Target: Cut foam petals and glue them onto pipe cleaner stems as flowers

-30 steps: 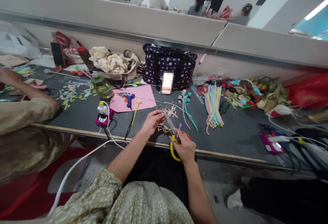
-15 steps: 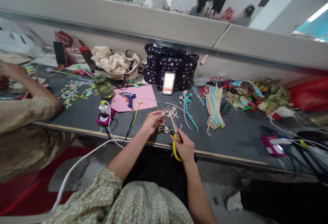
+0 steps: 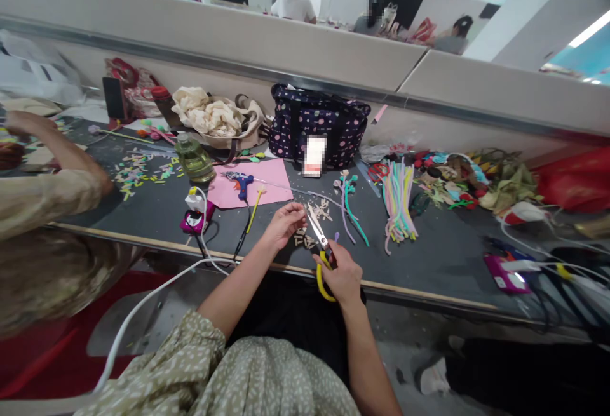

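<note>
My right hand [image 3: 344, 275] is wrapped around the yellow handles of a pair of scissors [image 3: 318, 228]. Their blades point up and to the left, tips close to my left hand's fingertips. My left hand [image 3: 284, 225] is closed in a pinch; whatever its fingers hold is too small to make out. Several short beige cut pieces [image 3: 303, 239] lie on the dark table below and beside the blades. A bit of purple fuzzy stem [image 3: 337, 236] shows just above my right hand.
Pink paper [image 3: 274, 182] with a blue glue gun [image 3: 243, 185] lies ahead-left, near a bottle of green liquid [image 3: 193, 161]. Rightward are curled fuzzy stems [image 3: 350, 206] and a pastel bundle [image 3: 399, 200]. A dark patterned bag [image 3: 286, 124] stands behind. A co-worker's arm [image 3: 71, 149] rests at left.
The scissors have swung left, so their tips are now nearer my left hand. My left hand has hardly moved. The co-worker's hand at left has shifted slightly.
</note>
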Demonstrator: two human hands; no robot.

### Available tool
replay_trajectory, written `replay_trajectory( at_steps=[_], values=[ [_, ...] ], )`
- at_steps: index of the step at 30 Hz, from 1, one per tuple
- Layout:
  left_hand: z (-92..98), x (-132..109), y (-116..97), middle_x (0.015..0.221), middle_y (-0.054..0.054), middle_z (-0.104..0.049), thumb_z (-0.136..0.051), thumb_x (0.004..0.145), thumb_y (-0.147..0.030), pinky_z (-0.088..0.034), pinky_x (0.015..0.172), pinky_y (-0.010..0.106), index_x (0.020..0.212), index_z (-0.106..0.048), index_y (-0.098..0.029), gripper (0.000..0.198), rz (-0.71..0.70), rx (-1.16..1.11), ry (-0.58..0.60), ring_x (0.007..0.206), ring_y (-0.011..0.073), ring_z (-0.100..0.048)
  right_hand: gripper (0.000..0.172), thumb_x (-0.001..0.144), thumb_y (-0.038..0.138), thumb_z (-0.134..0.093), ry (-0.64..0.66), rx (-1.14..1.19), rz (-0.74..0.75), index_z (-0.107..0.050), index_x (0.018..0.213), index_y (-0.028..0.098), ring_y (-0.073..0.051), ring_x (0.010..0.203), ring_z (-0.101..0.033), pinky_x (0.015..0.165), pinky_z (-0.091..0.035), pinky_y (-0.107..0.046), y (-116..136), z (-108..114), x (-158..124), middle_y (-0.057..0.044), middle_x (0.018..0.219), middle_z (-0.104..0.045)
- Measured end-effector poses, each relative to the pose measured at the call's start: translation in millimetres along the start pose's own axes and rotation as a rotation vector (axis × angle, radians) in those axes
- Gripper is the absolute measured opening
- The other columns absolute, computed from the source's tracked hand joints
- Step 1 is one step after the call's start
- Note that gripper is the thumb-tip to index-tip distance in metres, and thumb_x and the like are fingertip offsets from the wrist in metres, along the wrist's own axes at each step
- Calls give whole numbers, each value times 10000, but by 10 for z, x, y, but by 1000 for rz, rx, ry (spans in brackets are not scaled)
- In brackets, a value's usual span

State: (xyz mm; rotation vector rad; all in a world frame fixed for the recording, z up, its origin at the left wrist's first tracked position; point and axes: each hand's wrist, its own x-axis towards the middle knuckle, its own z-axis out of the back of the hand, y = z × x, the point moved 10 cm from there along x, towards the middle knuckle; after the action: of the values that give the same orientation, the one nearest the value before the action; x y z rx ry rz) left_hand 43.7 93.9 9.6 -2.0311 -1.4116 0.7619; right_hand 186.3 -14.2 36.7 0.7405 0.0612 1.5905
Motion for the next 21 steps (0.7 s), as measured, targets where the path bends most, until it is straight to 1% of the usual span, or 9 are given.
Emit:
replay_trajectory(
  at_steps=[5,10,13,16,21],
  values=[
    [13,-10,-17,683,-2,-631,-787,602,-199,-497,632,235,807,-606,-131,282,-5,15,-12,575,94,-591,470,835,535,-518,-2,-72,16,-591,1140,184,-138,683,-587,633,-402,-225,37,21,1,-21,773,-633],
    [37,-15,-15,705,10,-638,-784,611,-214,-505,651,250,815,-631,-117,272,3,39,-30,615,105,-601,456,846,527,-504,-4,-108,5,-594,1138,188,-137,678,-587,617,-391,-224,34,25,6,-24,780,-637],
    [58,-18,-19,707,2,-637,-798,587,-208,-503,652,249,789,-628,-121,278,9,32,-51,622,105,-603,454,846,520,-507,-5,-118,19,-594,1142,186,-140,686,-590,621,-394,-225,40,23,4,-24,779,-637],
    [71,-13,3,686,-8,-631,-806,571,-186,-503,644,245,775,-617,-127,284,28,14,-53,597,101,-599,460,845,518,-508,0,-100,31,-595,1144,179,-142,683,-588,626,-403,-227,40,14,-1,-29,774,-633],
    [68,12,103,650,-13,-614,-792,598,-162,-503,640,228,784,-611,-129,261,87,-61,-22,576,88,-589,463,840,518,-519,-20,-40,43,-594,1146,179,-133,670,-582,637,-415,-225,36,16,-14,-27,775,-632]
  ],
)
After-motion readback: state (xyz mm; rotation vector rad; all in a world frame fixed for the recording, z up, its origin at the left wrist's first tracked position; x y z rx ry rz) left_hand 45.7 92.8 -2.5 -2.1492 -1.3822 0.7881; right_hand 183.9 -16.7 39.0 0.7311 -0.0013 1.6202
